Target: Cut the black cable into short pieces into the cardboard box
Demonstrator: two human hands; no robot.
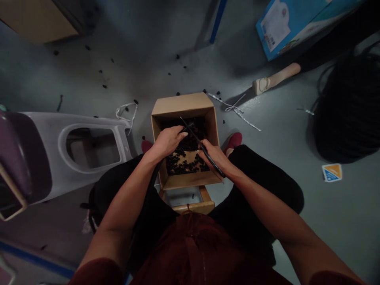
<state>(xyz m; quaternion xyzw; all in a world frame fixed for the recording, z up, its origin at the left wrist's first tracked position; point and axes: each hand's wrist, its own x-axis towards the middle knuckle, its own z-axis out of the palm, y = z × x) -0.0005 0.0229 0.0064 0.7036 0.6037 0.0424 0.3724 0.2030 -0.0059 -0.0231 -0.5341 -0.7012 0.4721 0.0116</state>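
My left hand [169, 141] is closed on a black strip [188, 127] over an open cardboard box [183, 103]. Its thumb and fingers pinch the strip near the end. In my right hand [215, 155] is a long, thin-bladed tool [191, 132] with a black handle; whether it is a knife or scissors I cannot tell. The blade points up and left, crossing close to the strip. Many short black pieces [181, 163] lie in the box below both hands. The box is between my knees, above a small wooden stool [192, 208].
A grey plastic stool [89, 171] stands at left. A large black coiled bundle [347, 114] lies at right, with a blue printed box [293, 27] and another person's foot [261, 86] beyond. White ties [237, 110] and black scraps litter the floor.
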